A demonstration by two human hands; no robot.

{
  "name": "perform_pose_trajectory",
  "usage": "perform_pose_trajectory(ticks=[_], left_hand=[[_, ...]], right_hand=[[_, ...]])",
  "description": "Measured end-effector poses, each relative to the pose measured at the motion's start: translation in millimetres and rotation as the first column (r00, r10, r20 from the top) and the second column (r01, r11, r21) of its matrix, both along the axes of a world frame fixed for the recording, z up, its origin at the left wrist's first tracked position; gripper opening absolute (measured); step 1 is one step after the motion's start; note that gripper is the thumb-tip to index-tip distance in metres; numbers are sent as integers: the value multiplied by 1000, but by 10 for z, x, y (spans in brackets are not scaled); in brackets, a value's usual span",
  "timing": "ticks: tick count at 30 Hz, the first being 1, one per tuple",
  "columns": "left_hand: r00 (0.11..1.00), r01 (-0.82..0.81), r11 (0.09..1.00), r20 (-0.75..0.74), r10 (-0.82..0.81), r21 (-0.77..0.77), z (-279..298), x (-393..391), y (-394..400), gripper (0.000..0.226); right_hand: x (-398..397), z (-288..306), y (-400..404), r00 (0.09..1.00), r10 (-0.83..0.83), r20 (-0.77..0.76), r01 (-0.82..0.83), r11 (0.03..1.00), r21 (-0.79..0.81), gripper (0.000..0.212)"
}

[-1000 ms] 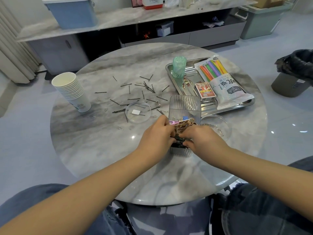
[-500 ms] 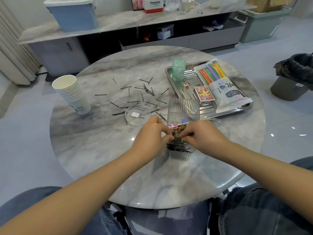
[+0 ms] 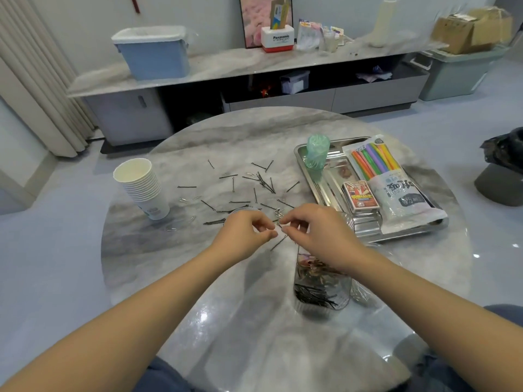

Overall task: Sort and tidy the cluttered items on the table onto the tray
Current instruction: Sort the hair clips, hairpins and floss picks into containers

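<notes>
A dark hairpin [image 3: 278,242] is pinched between the left hand [image 3: 245,232] and right hand [image 3: 317,232], its long axis slanting toward 7 o'clock, with the clear container [image 3: 321,290] at 5 o'clock, nearer the right hand.

We see a polished, grey-veined marble tabletop [image 3: 169,264] throwing back glossy ceiling glare near its front edge. At the right edge sits a mirror-bright stainless steel tray [image 3: 328,188] carrying a shiny plastic packet of straws [image 3: 396,188] and a translucent green plastic cup [image 3: 317,152]. Thin black metal hairpins [image 3: 263,181] lie mid-table beside matt white paper cups [image 3: 141,185]; a clear ribbed plastic container [image 3: 322,290] stands nearer.
</notes>
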State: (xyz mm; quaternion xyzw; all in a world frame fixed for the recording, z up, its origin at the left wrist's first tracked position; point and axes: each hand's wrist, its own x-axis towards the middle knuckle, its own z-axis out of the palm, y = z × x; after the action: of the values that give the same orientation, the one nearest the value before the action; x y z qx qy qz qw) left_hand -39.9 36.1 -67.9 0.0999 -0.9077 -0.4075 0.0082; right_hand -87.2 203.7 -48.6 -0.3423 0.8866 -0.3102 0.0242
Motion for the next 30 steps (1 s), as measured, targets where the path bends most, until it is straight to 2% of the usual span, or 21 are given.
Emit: perform_pose_trajectory(ticks=[2, 5, 8, 12, 14, 19, 21, 26, 30], left_hand=[[999, -39, 999, 24, 39, 12, -70, -144, -96, 9], [996, -58, 995, 63, 63, -80, -209, -370, -178, 9], [993, 53, 968, 120, -24, -245, -390, -533, -266, 34], [940, 304, 846, 281, -193, -438, -598, -529, -360, 70], [922, 357, 809, 312, -227, -467, -672, -508, -373, 82], [921, 321, 832, 354, -163, -452, -667, -575, -432, 97], [927, 313, 834, 338, -164, -454, -631, -583, -447, 101], [972, 233, 813, 147, -182, -534, -461, -487, -461, 103], [975, 213, 847, 167, -149, -487, -269, -247, -699, 103]], right_hand=[[-106, -1, -112, 996, 9, -87, -5, 999, 50, 18], [-253, -64, -177, 980, 49, -191, -11, 981, 196, 23], [-351, -135, -183, 989, 61, -136, -24, 966, 258, 23], [-400, -191, -156, 990, 19, -139, 22, 959, 282, 27], [-383, -205, -139, 985, 27, -172, 23, 959, 283, 30], [-357, -194, -117, 975, 76, -210, -7, 950, 312, 35], [-348, -183, -121, 977, 76, -201, -9, 950, 314, 35], [-338, -163, -171, 986, 57, -154, -4, 945, 327, 30], [-239, -186, -203, 977, 44, -209, 17, 960, 280, 30]])
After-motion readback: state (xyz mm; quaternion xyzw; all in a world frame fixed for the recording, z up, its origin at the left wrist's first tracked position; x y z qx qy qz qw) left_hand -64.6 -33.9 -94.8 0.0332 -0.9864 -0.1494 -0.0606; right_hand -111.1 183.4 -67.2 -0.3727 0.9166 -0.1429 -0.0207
